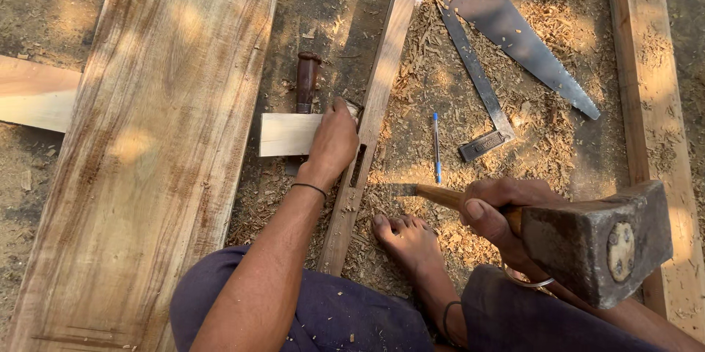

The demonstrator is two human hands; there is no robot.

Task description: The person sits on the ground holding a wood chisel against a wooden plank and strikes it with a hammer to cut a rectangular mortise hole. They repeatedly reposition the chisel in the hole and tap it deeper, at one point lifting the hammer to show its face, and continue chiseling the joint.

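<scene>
My left hand (pixel 334 140) rests on the end of a short pale wood piece (pixel 286 134) where it meets a long narrow wooden strip (pixel 382 80) with a rectangular mortise slot (pixel 358 164). My right hand (pixel 493 209) grips the wooden handle of a heavy iron hammer (pixel 598 242), held raised near the camera. A dark-handled chisel (pixel 307 80) lies just behind the pale piece. My bare foot (pixel 407 238) presses beside the strip.
A wide plank (pixel 161 124) lies to the left. On the shaving-covered ground to the right are a hand saw (pixel 525 43), a metal try square (pixel 477 87) and a blue pen (pixel 436 148). Another long plank (pixel 653 102) runs along the right edge.
</scene>
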